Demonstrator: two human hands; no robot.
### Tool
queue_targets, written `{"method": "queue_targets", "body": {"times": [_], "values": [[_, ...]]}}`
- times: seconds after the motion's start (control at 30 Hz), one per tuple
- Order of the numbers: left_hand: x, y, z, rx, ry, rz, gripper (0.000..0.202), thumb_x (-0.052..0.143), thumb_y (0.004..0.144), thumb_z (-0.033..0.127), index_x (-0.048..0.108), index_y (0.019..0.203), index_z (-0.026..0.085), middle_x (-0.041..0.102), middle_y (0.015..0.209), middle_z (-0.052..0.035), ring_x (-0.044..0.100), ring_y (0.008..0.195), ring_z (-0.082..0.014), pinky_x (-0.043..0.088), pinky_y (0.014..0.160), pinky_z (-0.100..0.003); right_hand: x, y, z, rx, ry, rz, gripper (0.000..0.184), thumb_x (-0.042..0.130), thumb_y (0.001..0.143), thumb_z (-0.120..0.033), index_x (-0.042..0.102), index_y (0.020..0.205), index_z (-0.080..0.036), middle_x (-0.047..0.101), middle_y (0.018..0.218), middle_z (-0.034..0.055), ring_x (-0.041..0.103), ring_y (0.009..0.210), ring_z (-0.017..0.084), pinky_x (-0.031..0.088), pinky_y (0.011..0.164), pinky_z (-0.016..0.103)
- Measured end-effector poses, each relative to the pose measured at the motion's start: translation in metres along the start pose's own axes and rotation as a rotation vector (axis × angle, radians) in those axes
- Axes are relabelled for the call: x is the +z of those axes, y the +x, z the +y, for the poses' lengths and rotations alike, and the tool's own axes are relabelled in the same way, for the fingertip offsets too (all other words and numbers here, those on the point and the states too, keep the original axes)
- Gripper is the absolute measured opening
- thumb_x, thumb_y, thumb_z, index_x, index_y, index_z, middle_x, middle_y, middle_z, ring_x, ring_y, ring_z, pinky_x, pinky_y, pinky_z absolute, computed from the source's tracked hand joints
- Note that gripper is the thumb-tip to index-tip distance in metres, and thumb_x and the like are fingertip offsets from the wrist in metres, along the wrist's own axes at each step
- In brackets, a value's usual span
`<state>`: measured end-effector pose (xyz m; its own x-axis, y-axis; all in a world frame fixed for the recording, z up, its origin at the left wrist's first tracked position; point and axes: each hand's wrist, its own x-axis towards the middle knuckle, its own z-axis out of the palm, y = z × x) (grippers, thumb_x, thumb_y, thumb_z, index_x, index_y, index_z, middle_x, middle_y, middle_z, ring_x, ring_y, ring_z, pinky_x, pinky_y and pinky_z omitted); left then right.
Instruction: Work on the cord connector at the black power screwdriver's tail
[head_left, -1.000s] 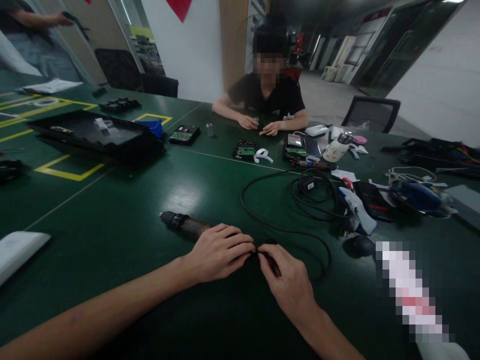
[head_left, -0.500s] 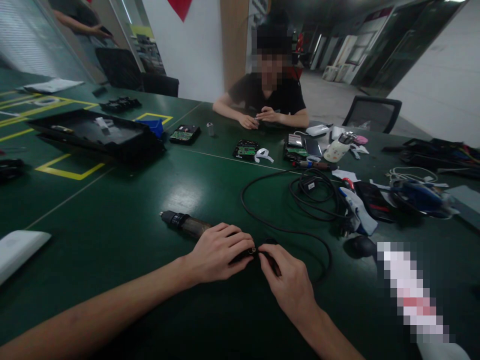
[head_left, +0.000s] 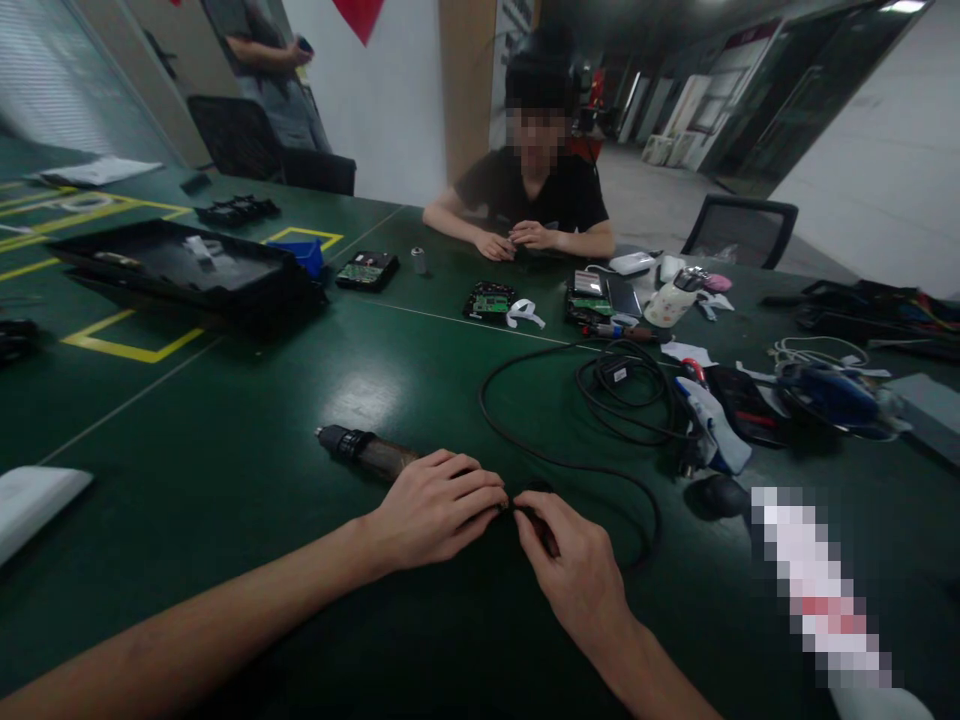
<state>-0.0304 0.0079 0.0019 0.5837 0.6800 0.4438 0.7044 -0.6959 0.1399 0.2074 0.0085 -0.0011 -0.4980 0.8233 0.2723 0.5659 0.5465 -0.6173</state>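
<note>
A dark electric screwdriver (head_left: 367, 450) lies on the green table, its tip pointing left. My left hand (head_left: 442, 508) is wrapped over its rear end, which hides most of that part. Close beside it, my right hand (head_left: 577, 560) pinches the end of a black cable (head_left: 651, 490) between thumb and fingers. The fingertips of both hands nearly meet at the screwdriver's rear. Whether the cable's plug sits in the socket there is too small and dark to tell.
A co-worker (head_left: 525, 195) sits across the table, hands together. Circuit-board units (head_left: 490, 303) lie midway, with a black tray (head_left: 187, 265) at left. Coiled cable, a white-and-blue tool (head_left: 712, 425) and a patterned cup (head_left: 671, 300) are at right. A white object (head_left: 37, 500) lies at the left edge.
My hands have drawn slightly closer, and the metal piece between the fingertips is now more hidden. In the background, a standing person has moved to the right.
</note>
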Motion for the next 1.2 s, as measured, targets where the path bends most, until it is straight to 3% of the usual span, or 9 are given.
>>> {"method": "queue_targets", "body": {"times": [0.1, 0.27, 0.43, 0.6, 0.77, 0.97, 1.1, 1.2], "values": [[0.001, -0.0005, -0.0001, -0.046, 0.006, 0.0, 0.02, 0.056, 0.102, 0.036, 0.066, 0.112, 0.023, 0.073, 0.116, -0.0017, 0.067, 0.103, -0.0183, 0.049, 0.088, -0.034, 0.0005, -0.0006, 0.0007, 0.03, 0.002, 0.016, 0.017, 0.056, 0.103, -0.025, 0.063, 0.118, -0.024, 0.073, 0.096, 0.0035, 0.072, 0.079, 0.019, 0.054, 0.064, 0.028], [-0.0016, -0.0001, -0.0012, 0.003, -0.03, -0.015, 0.027, 0.057, 0.1, 0.035, 0.064, 0.124, 0.026, 0.072, 0.122, -0.0007, 0.066, 0.107, -0.019, 0.049, 0.089, -0.035, 0.0019, -0.0017, 0.0019, 0.066, 0.036, 0.008, 0.012, 0.058, 0.102, -0.026, 0.062, 0.113, -0.025, 0.071, 0.091, 0.0017, 0.071, 0.076, 0.018, 0.05, 0.057, 0.027], [-0.002, 0.0002, -0.0015, -0.036, -0.016, -0.022, 0.019, 0.056, 0.102, 0.037, 0.066, 0.112, 0.024, 0.073, 0.117, -0.0011, 0.066, 0.105, -0.0188, 0.048, 0.086, -0.034, 0.003, -0.002, 0.0033, 0.062, 0.063, 0.003, 0.012, 0.056, 0.103, -0.024, 0.062, 0.113, -0.025, 0.071, 0.094, 0.0022, 0.071, 0.08, 0.018, 0.05, 0.059, 0.027], [-0.0016, 0.0, -0.0022, 0.006, -0.042, -0.025, 0.027, 0.057, 0.101, 0.034, 0.063, 0.126, 0.026, 0.072, 0.123, -0.0012, 0.065, 0.109, -0.0194, 0.048, 0.088, -0.035, 0.0023, -0.0013, 0.0028, 0.045, 0.042, 0.004, 0.012, 0.056, 0.103, -0.024, 0.063, 0.113, -0.025, 0.072, 0.096, 0.0022, 0.071, 0.08, 0.018, 0.05, 0.059, 0.026], [0.0013, 0.0001, -0.0023, -0.034, -0.009, -0.001, 0.02, 0.056, 0.103, 0.037, 0.066, 0.115, 0.024, 0.073, 0.118, 0.0004, 0.066, 0.104, -0.0177, 0.047, 0.087, -0.034, 0.0029, -0.0013, 0.0033, 0.041, 0.035, 0.002, 0.012, 0.056, 0.102, -0.022, 0.063, 0.112, -0.024, 0.072, 0.095, 0.0016, 0.071, 0.08, 0.017, 0.049, 0.059, 0.026], [0.0012, 0.0001, -0.0013, -0.009, -0.036, -0.009, 0.022, 0.057, 0.102, 0.034, 0.064, 0.122, 0.027, 0.071, 0.123, 0.0033, 0.065, 0.108, -0.0175, 0.046, 0.088, -0.035, 0.0014, -0.0009, 0.0023, 0.043, 0.037, -0.01, 0.013, 0.055, 0.103, -0.023, 0.063, 0.113, -0.024, 0.072, 0.095, 0.0019, 0.071, 0.08, 0.018, 0.049, 0.06, 0.027], [0.0029, 0.0008, -0.001, -0.067, -0.029, 0.009, 0.017, 0.057, 0.103, 0.037, 0.065, 0.109, 0.024, 0.074, 0.114, 0.0024, 0.066, 0.104, -0.0176, 0.045, 0.087, -0.035, 0.0017, -0.0019, 0.0028, 0.034, 0.038, -0.014, 0.014, 0.055, 0.104, -0.022, 0.063, 0.115, -0.025, 0.072, 0.098, 0.0021, 0.07, 0.081, 0.018, 0.049, 0.062, 0.028], [0.0015, 0.0011, -0.0012, -0.047, -0.044, -0.008, 0.023, 0.058, 0.101, 0.038, 0.064, 0.12, 0.025, 0.073, 0.119, 0.0008, 0.066, 0.106, -0.0188, 0.046, 0.088, -0.035, 0.0027, -0.0028, 0.0041, 0.03, 0.034, -0.014, 0.015, 0.055, 0.104, -0.022, 0.062, 0.117, -0.025, 0.072, 0.1, 0.0023, 0.07, 0.083, 0.018, 0.05, 0.065, 0.028]]}}
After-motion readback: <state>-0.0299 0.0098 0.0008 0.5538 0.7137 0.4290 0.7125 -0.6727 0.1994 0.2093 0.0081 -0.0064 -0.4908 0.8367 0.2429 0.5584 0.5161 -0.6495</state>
